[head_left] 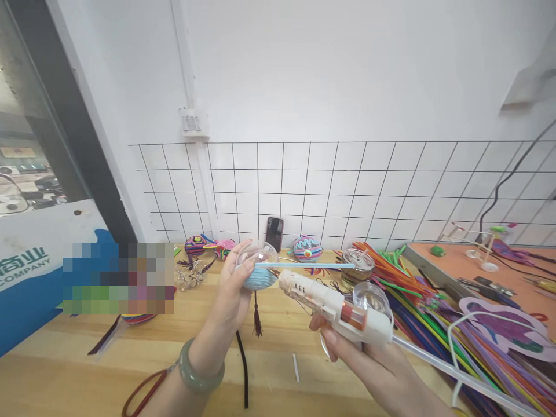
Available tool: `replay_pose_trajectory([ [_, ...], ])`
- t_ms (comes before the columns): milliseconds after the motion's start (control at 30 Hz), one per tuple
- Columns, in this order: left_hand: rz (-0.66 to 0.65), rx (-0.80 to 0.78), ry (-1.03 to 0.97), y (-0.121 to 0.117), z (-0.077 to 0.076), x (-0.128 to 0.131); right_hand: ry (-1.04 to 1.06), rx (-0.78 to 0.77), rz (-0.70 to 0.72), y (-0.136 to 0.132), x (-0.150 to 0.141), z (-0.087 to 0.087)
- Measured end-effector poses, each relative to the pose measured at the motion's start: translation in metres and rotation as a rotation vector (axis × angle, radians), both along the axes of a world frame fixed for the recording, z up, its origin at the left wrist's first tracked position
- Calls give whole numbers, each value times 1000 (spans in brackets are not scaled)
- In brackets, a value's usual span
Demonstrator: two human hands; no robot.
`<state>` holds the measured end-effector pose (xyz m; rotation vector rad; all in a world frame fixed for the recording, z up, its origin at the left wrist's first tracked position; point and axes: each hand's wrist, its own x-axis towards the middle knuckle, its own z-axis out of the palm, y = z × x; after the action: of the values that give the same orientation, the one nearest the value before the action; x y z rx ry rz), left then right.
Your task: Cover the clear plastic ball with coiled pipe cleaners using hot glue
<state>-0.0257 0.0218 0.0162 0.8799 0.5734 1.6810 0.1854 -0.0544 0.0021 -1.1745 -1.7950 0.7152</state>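
Observation:
My left hand point(237, 284) is closed around a clear plastic ball point(260, 253) whose lower part is covered in rows of light blue pipe cleaner point(259, 278). A loose length of light blue pipe cleaner point(317, 265) sticks out from the ball to the right. Below the ball hangs a dark tassel point(258, 324). My right hand point(351, 347) grips a white hot glue gun point(321, 295) from beneath, with a clear glue stick point(456, 370) in its back end. The gun's nozzle point(274, 273) points left and is at the blue rows; whether it touches them I cannot tell.
A phone point(274, 233) leans on the wall grid. Decorated balls point(307, 248) stand at the back. Many coloured pipe cleaners point(417, 324) lie on the right, beside an orange board point(469, 266) with pliers point(495, 289). A black strip point(243, 370) lies on the wooden table point(200, 324).

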Motion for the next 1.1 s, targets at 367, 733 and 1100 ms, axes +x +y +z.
replay_pose_trajectory([
  [367, -14, 39, 6, 1, -2, -1, -44, -12, 27, 0, 2, 3],
  [733, -43, 51, 2, 2, -2, -2, -36, 3, 19, 0, 1, 5],
  [1100, -34, 42, 29, 2, -4, -2, -18, -5, 21, -1, 1, 7],
])
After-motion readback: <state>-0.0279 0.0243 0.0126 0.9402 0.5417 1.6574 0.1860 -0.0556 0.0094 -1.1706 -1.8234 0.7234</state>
